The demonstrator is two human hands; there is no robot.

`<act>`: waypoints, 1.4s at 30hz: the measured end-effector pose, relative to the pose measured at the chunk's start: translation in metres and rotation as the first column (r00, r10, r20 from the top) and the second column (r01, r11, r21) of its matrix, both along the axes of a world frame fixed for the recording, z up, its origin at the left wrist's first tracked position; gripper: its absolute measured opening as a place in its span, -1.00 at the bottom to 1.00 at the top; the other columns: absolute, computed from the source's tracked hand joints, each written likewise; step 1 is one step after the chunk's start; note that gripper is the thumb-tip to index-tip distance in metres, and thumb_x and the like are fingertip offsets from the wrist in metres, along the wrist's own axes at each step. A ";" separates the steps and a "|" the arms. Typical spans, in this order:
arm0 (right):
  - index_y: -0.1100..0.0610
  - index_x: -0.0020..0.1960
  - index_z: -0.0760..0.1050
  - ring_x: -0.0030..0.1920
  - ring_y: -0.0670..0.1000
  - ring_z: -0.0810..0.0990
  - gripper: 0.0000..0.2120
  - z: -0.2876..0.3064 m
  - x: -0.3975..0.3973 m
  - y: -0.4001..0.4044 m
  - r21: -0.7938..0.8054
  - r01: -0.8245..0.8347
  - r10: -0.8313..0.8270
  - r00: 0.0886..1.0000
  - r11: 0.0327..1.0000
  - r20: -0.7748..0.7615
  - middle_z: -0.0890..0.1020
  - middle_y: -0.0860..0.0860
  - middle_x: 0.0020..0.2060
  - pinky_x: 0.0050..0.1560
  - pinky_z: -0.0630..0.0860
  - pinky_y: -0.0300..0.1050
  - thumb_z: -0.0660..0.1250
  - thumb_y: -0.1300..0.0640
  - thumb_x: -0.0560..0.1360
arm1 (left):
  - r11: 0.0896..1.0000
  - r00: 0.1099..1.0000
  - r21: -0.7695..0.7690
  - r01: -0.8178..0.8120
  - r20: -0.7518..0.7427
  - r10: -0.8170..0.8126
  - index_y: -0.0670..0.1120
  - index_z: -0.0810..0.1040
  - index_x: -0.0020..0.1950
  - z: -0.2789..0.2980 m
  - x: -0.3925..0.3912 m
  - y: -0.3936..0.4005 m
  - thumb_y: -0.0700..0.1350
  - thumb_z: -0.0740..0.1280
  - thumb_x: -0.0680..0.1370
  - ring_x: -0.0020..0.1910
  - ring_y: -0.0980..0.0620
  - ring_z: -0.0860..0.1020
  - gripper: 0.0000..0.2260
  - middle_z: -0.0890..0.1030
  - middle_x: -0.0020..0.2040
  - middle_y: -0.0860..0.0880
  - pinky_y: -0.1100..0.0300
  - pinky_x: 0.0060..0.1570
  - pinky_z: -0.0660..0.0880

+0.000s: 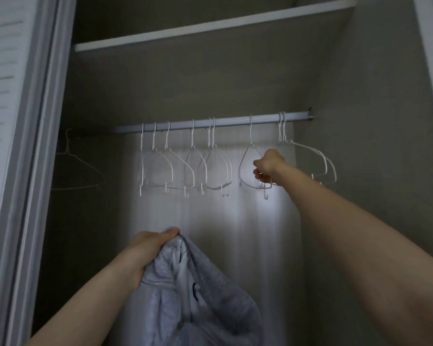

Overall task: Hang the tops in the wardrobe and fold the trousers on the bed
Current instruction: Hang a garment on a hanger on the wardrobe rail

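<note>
One rail (210, 124) crosses the wardrobe, carrying about nine white wire hangers (211, 168); a tenth hangs in the dark beyond the rail's left end. The right hand (267, 166) is curled round the bottom wire of the single hanger (248, 166) below the rail's right part. The left hand (150, 242), well below the rail, grips one grey top (185, 295) bunched, its length hanging straight down.
</note>
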State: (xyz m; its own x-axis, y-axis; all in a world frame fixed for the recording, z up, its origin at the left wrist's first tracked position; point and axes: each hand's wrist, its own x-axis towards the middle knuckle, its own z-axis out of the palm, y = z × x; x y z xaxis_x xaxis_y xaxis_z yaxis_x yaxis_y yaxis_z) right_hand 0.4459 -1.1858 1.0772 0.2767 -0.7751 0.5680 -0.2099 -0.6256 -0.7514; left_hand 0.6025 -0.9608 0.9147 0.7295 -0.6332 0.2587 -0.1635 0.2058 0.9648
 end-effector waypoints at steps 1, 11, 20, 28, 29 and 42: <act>0.26 -0.29 0.34 -0.43 0.09 0.51 -0.75 0.000 0.001 0.000 0.009 -0.010 0.010 0.998 1.000 0.058 0.55 0.25 -0.27 -0.43 0.46 -0.12 0.20 0.36 0.57 | 1.000 1.000 0.002 -0.004 0.002 0.004 -0.38 0.64 -0.02 0.000 0.000 0.000 -0.08 0.45 0.50 0.02 -0.27 0.64 -0.67 0.67 -0.09 -0.34 -0.10 0.21 0.52; 0.42 0.18 0.41 -0.18 0.10 0.68 -0.74 -0.005 0.004 0.010 -0.153 0.010 0.037 0.953 0.988 0.300 0.45 0.44 0.06 -0.40 0.54 -0.22 0.04 0.34 0.59 | 1.000 0.999 0.018 -0.007 -0.040 0.008 -0.39 0.61 -0.04 -0.004 0.012 0.002 -0.12 0.41 0.53 -0.12 -0.20 0.60 -0.71 0.63 -0.12 -0.34 -0.05 0.14 0.51; 0.10 -0.12 0.38 -0.43 0.04 0.50 -0.94 -0.099 -0.001 0.045 -0.272 0.088 0.038 0.904 0.958 0.425 0.52 0.07 -0.35 -0.45 0.37 -0.20 0.23 0.17 0.41 | 0.998 0.999 0.063 -0.021 -0.033 0.023 -0.36 0.62 -0.06 -0.012 0.017 0.014 -0.09 0.44 0.51 -0.24 -0.15 0.64 -0.71 0.67 -0.20 -0.29 0.14 -0.15 0.55; 0.17 -0.03 0.32 -0.51 0.08 0.49 -0.94 -0.128 0.008 0.061 -0.109 -0.071 0.102 0.945 0.991 0.310 0.48 0.08 -0.25 -0.62 0.37 -0.31 0.19 0.20 0.55 | 0.996 0.999 0.093 -0.005 -0.042 0.009 -0.33 0.65 -0.03 -0.028 0.028 0.036 -0.03 0.48 0.48 -0.08 -0.21 0.67 -0.66 0.69 -0.12 -0.30 -0.02 0.13 0.56; 0.15 -0.05 0.32 -0.51 0.08 0.49 -0.94 -0.133 0.008 0.064 -0.108 -0.061 0.091 0.948 0.992 0.304 0.48 0.07 -0.26 -0.64 0.35 -0.32 0.19 0.18 0.55 | 0.995 0.999 0.102 -0.005 -0.044 0.009 -0.33 0.65 -0.03 -0.030 0.030 0.037 -0.03 0.48 0.47 -0.09 -0.21 0.67 -0.66 0.69 -0.12 -0.30 0.00 0.11 0.57; 0.29 0.01 0.50 -0.60 -0.11 0.28 -0.86 -0.207 -0.048 0.126 0.432 -0.302 0.337 0.942 0.850 -0.004 0.55 0.07 -0.43 -0.63 0.12 -0.35 0.20 0.25 0.58 | 0.893 0.996 0.449 -0.020 0.088 -0.022 -0.24 0.61 -0.10 -0.072 0.027 0.057 -0.09 0.53 0.41 -0.19 -0.06 0.62 -0.76 0.68 -0.17 -0.18 0.23 -0.25 0.51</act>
State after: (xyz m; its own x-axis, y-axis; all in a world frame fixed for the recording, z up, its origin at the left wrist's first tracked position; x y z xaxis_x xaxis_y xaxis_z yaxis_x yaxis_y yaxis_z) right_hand 0.3974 -1.0601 0.8701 0.5792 -0.7960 0.1760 -0.1204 -0.2970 -0.9473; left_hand 0.6290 -0.9042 0.8429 0.7164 -0.6976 0.0099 -0.2522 -0.2457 0.9359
